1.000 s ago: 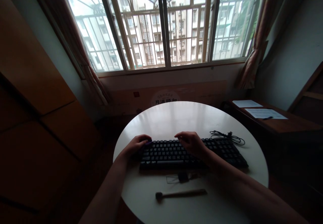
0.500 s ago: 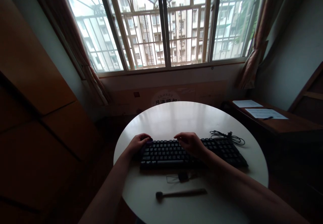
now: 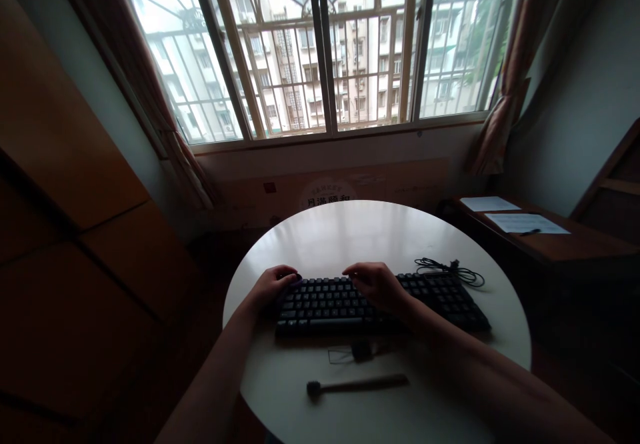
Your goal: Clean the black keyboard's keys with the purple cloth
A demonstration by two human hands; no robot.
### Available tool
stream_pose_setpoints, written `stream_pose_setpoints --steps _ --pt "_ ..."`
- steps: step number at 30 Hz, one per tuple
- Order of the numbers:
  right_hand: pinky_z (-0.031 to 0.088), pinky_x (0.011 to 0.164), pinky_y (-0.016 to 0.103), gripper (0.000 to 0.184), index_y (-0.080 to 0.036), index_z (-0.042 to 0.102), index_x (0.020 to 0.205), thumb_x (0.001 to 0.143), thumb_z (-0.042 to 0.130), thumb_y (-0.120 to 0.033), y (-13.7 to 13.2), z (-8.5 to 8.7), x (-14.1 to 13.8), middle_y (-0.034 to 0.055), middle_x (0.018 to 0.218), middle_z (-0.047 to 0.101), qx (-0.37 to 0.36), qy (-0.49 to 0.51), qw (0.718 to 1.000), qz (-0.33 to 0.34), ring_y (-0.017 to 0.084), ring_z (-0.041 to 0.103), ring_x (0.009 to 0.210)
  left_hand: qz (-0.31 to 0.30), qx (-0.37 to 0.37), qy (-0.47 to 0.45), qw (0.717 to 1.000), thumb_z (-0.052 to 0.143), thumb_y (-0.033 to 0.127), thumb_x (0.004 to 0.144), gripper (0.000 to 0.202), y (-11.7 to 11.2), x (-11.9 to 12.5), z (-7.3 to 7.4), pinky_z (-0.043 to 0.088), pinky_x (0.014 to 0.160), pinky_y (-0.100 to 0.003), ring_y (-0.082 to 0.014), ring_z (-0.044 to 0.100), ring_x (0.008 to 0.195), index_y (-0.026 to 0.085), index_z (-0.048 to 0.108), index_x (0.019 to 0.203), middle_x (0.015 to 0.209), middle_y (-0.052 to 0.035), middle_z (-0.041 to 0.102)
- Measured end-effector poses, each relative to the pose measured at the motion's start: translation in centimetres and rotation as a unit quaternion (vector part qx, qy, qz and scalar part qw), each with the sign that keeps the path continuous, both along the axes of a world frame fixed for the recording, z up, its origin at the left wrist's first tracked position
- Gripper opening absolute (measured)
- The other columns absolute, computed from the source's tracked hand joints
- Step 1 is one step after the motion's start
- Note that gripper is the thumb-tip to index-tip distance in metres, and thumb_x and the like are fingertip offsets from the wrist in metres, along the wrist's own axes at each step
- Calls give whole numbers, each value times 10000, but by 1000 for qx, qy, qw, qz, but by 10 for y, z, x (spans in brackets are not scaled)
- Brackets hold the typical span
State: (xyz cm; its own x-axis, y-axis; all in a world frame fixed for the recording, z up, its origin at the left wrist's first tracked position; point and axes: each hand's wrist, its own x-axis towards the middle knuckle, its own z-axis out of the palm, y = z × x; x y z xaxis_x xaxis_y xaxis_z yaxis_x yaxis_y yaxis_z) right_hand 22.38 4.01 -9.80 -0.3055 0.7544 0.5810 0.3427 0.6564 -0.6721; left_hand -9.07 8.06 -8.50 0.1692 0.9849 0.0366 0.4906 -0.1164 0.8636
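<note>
A black computer keyboard [image 3: 325, 301] lies on the round white table [image 3: 370, 234]. My left hand [image 3: 273, 285] grips the keyboard's far left corner, its fingers closed round the edge. Over the upper middle keys, my right hand [image 3: 377, 285] is closed with the fingertips together; what they hold, if anything, is too small to make out. Nearer to me lies a small dark tool with a thin wire loop [image 3: 361, 351], partly lost in shadow. In front of that rests a brush [image 3: 357, 385] with a dark bristle head pointing left.
A coiled black cable [image 3: 453, 269] lies behind the keyboard's right end. At the right stands a brown wooden table [image 3: 590, 244] with paper sheets [image 3: 527, 223] and a pen [image 3: 531, 232] on it. A wooden cabinet [image 3: 75, 184] is at the left, and a barred window [image 3: 325, 51] ahead.
The view has shifted very slightly. My hands and the keyboard keep nearly the same places, with no clear change in grip.
</note>
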Motion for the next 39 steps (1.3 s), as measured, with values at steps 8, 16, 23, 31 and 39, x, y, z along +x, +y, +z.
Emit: stream_pose_setpoints --steps 8,16,23,31,39 --pt "461 590 249 241 -184 771 990 837 585 -182 0 2 -1 25 731 715 0 4 1000 -2 137 585 578 -9 -18 -30 999 772 544 621 502 -7 -3 8 537 873 -408 -318 693 968 166 751 950 995 -110 765" --pt "469 597 243 241 -188 775 986 832 590 -168 -2 3 -1 22 739 727 -2 -2 1000 4 140 615 596 -7 -38 -8 999 806 553 595 557 -5 -1 8 530 879 -401 -331 689 994 157 755 984 1019 -118 764" --pt "472 590 238 233 -187 774 981 836 593 -163 -3 4 -2 25 757 738 -2 -6 1000 1 141 620 605 -8 -20 12 1000 735 565 654 460 2 1 2 527 837 -391 -311 691 927 169 751 889 924 -97 766" --pt "469 603 248 236 -190 775 976 833 591 -152 -2 2 -1 28 771 746 -3 -18 1000 0 146 624 611 16 12 -5 1000 711 577 666 496 2 -5 -8 515 649 -343 -249 669 725 179 646 953 782 -56 716" --pt "462 588 245 231 -177 776 981 840 593 -170 -3 5 -1 30 740 734 -4 -13 1000 0 141 606 585 -26 -12 14 999 767 569 666 462 -11 -3 9 533 765 -362 -292 684 889 164 737 886 926 -102 752"
